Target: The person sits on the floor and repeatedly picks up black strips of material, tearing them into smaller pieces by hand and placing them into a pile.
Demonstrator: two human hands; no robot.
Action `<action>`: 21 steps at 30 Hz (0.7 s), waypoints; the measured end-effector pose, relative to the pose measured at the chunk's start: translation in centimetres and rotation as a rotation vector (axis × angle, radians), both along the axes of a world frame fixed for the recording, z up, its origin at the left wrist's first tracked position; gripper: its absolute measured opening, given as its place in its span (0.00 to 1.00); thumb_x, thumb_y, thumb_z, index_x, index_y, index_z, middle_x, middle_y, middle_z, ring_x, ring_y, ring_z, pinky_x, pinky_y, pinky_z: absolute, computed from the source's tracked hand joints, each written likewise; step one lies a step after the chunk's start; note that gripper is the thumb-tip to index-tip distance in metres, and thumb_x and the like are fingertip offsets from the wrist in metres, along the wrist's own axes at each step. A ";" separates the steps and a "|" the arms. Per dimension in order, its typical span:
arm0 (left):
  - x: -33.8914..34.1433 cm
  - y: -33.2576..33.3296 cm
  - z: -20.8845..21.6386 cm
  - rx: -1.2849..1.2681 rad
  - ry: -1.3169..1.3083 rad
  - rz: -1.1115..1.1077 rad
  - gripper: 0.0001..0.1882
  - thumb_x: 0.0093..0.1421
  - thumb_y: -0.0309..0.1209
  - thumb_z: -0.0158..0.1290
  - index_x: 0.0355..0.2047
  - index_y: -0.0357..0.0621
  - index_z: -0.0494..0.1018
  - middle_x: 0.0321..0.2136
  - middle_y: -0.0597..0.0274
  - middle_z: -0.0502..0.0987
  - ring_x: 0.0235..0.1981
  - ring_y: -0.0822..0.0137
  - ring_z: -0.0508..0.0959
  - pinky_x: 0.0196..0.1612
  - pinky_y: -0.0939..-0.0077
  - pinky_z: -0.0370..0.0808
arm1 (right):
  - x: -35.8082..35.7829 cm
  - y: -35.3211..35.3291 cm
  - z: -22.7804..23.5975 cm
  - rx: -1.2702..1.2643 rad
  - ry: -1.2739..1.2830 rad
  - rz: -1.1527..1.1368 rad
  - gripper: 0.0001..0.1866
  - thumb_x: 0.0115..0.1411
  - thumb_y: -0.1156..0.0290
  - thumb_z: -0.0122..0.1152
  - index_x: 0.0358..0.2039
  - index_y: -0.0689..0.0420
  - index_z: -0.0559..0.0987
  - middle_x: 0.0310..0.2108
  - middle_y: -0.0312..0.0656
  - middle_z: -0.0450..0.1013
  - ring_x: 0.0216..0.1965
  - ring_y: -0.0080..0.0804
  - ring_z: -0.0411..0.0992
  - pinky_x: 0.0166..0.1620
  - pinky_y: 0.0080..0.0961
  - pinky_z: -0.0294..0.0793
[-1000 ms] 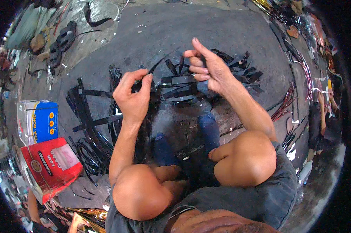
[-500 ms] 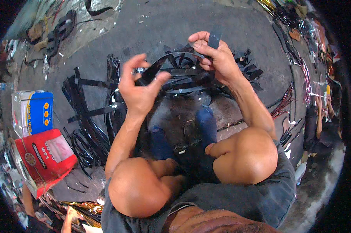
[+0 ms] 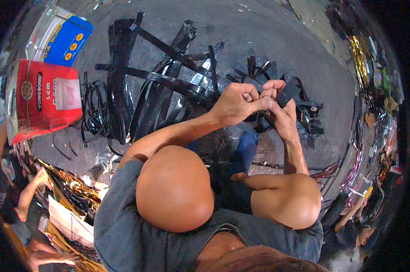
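Note:
My left hand [image 3: 237,105] and my right hand [image 3: 284,119] meet in front of my knees, their fingertips touching. The left one is closed in a pinch, thumb against the right hand's fingers; what lies in the pinch is hidden. A dark, flat black strip [image 3: 284,96] shows between the thumb and curled fingers of my right hand. Below and around both hands lies a spread of shiny black strips [image 3: 307,111] on the ground. More long black strips [image 3: 168,81] cross one another to the left of my hands.
A red tin [image 3: 48,102] and a blue and white tin [image 3: 64,41] stand at the left. A coil of thin black strips [image 3: 96,109] lies beside them. Gold foil strands [image 3: 73,190] and other people's arms [image 3: 34,192] show at the lower left. My knees [image 3: 174,188] are bent close below my hands.
My hands, apart before with a black strip bowed between them, have come together. The left hand has moved right and closed from spread fingers. The view has turned, shifting the tins upward.

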State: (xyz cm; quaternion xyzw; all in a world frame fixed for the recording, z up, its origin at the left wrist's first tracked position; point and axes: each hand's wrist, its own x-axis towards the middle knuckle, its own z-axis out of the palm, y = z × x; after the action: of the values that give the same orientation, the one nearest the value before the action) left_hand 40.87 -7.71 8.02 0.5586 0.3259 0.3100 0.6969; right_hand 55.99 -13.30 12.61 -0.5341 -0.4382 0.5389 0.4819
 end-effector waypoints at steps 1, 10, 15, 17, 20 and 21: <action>-0.3 -0.1 0.0 -0.022 0.023 -0.023 0.19 0.55 0.41 0.64 0.18 0.41 0.73 0.14 0.73 0.68 0.18 0.82 0.65 0.20 0.82 0.60 | 0.0 -0.1 -0.1 -0.030 -0.002 -0.010 0.16 0.59 0.73 0.56 0.47 0.58 0.67 0.29 0.30 0.69 0.30 0.14 0.65 0.31 0.13 0.63; -0.9 -0.2 -0.3 -0.042 0.037 -0.085 0.13 0.57 0.37 0.61 0.25 0.40 0.77 0.20 0.65 0.78 0.24 0.77 0.76 0.27 0.79 0.71 | 0.3 -0.3 -1.8 -0.033 0.088 -0.046 0.15 0.60 0.72 0.57 0.46 0.57 0.68 0.31 0.31 0.68 0.31 0.14 0.65 0.32 0.13 0.63; -1.9 0.7 -0.2 0.309 0.168 -0.072 0.08 0.54 0.31 0.60 0.26 0.39 0.77 0.21 0.58 0.79 0.24 0.74 0.78 0.29 0.75 0.73 | 0.2 -0.3 -1.3 0.002 -0.079 0.009 0.11 0.62 0.75 0.55 0.45 0.59 0.68 0.35 0.34 0.68 0.37 0.18 0.67 0.42 0.18 0.67; -1.8 0.9 -0.3 0.416 0.172 -0.056 0.06 0.53 0.28 0.59 0.25 0.38 0.77 0.21 0.55 0.79 0.23 0.73 0.78 0.29 0.74 0.73 | 0.4 -0.3 -1.8 0.027 -0.102 0.033 0.10 0.62 0.75 0.54 0.44 0.60 0.69 0.35 0.35 0.69 0.38 0.19 0.67 0.42 0.19 0.67; -1.5 0.9 -0.6 0.454 0.160 -0.046 0.05 0.50 0.27 0.57 0.24 0.37 0.78 0.19 0.51 0.78 0.21 0.68 0.79 0.27 0.72 0.73 | 0.1 -0.5 -1.4 -0.035 -0.241 0.061 0.08 0.63 0.75 0.53 0.43 0.60 0.70 0.36 0.35 0.69 0.39 0.21 0.68 0.44 0.20 0.67; -1.4 0.8 -1.0 0.473 0.139 -0.024 0.06 0.49 0.27 0.57 0.23 0.36 0.78 0.18 0.49 0.77 0.20 0.64 0.78 0.25 0.71 0.73 | 0.1 -0.6 -1.4 -0.033 -0.282 0.071 0.08 0.63 0.75 0.53 0.42 0.60 0.70 0.36 0.35 0.69 0.39 0.21 0.68 0.44 0.20 0.67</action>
State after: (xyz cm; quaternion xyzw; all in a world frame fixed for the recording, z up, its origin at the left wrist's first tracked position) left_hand 39.46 -6.94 7.00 0.7302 0.2846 0.3300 0.5261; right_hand 56.05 -13.85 11.20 -0.5966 -0.5112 0.4823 0.3875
